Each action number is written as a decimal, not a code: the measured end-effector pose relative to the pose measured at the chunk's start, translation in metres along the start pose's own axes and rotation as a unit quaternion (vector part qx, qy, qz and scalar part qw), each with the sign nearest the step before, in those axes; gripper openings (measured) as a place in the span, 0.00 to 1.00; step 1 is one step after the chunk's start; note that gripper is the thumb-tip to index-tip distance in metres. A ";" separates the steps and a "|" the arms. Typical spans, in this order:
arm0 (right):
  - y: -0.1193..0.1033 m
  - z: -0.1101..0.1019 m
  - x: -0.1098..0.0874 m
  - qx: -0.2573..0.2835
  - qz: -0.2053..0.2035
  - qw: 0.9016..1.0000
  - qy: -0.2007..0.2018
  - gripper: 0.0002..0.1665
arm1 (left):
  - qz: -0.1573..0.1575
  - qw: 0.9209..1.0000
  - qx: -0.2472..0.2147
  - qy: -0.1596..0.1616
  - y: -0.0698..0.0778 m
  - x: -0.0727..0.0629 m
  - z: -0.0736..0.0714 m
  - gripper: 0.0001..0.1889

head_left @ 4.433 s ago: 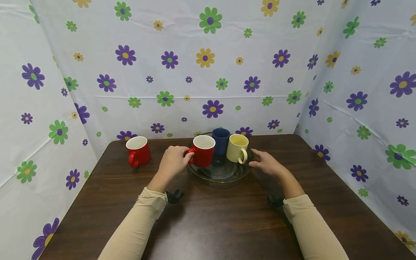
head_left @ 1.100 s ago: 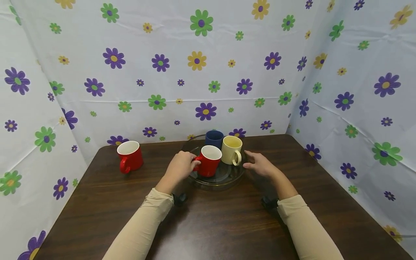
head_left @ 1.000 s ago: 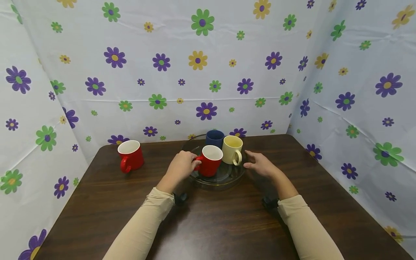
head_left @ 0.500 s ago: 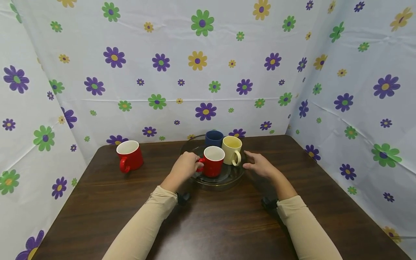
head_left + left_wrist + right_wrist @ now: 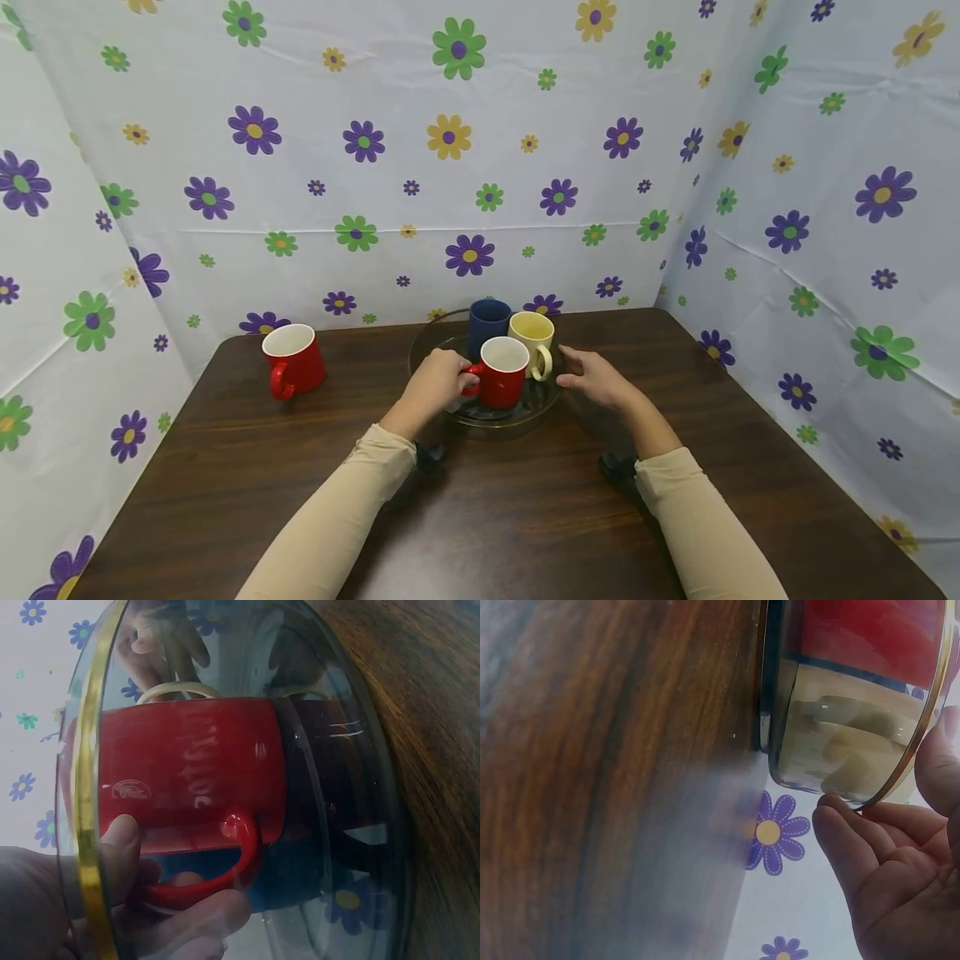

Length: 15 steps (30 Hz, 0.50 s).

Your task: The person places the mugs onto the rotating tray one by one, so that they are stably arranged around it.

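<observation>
- Rightward and nearer the front, your red mug (image 5: 504,379) sits lower in the glass bowl (image 5: 495,425) than it did about four seconds ago; your left hand (image 5: 437,385) has followed it.
- That left hand pinches the handle (image 5: 249,847) between thumb and curled fingers. With the handle facing left, you probably have the easiest hold, clear of the other mugs.
- You have the red mug inside the bowl, just in front of the yellow mug (image 5: 531,337) and the blue mug (image 5: 486,327); that front spot likely suits the room left by those two. Whether its base touches the bowl's floor, you cannot tell.
- Your right hand (image 5: 596,379) holds nothing, fingers relaxed at the bowl's right edge, perhaps to steady it; you cannot be sure of contact.
- Clear, smooth glass curves up to a shiny gold rim (image 5: 88,817), so your left wrist view shows the mug through the wall.
- Glossy and near-cylindrical, your red mug has a white inside, a looped handle and faint pale lettering (image 5: 199,761), too blurred to read.
- Well apart on your left, a second red mug (image 5: 302,367) stands upright on the dark, wood-grained desk (image 5: 525,517).
- Behind everything, you face creased white floral cloth (image 5: 322,117).
</observation>
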State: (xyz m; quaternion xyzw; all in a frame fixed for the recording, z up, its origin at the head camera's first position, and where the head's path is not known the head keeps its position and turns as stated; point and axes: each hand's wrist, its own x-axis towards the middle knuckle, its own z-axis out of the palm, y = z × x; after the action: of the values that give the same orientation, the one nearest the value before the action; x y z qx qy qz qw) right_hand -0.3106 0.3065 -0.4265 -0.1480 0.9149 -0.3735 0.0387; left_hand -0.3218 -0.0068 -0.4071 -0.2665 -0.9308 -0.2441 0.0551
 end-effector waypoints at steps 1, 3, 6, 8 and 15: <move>-0.001 0.000 0.000 0.002 0.000 1.000 0.000 0.43 | 0.001 1.000 0.002 0.001 0.000 0.000 0.000 0.07; -0.002 0.000 0.001 0.000 -0.002 1.000 -0.001 0.43 | 0.004 1.000 0.007 0.003 0.000 0.001 0.000 0.07; -0.002 -0.001 0.001 -0.007 0.000 1.000 -0.001 0.43 | 0.008 1.000 0.013 0.003 0.000 0.001 -0.001 0.08; -0.001 -0.001 0.001 -0.010 0.002 1.000 0.000 0.43 | 0.012 1.000 0.015 0.002 0.001 0.002 -0.001 0.08; 0.000 0.001 0.001 -0.008 0.004 1.000 0.001 0.43 | 0.017 1.000 0.002 -0.003 0.000 0.004 0.003 0.07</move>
State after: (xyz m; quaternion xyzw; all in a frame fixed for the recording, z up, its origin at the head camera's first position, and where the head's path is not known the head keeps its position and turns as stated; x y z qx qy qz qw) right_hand -0.3114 0.3061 -0.4273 -0.1445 0.9186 -0.3658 0.0377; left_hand -0.3249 -0.0038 -0.4086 -0.2835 -0.9266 -0.2407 0.0566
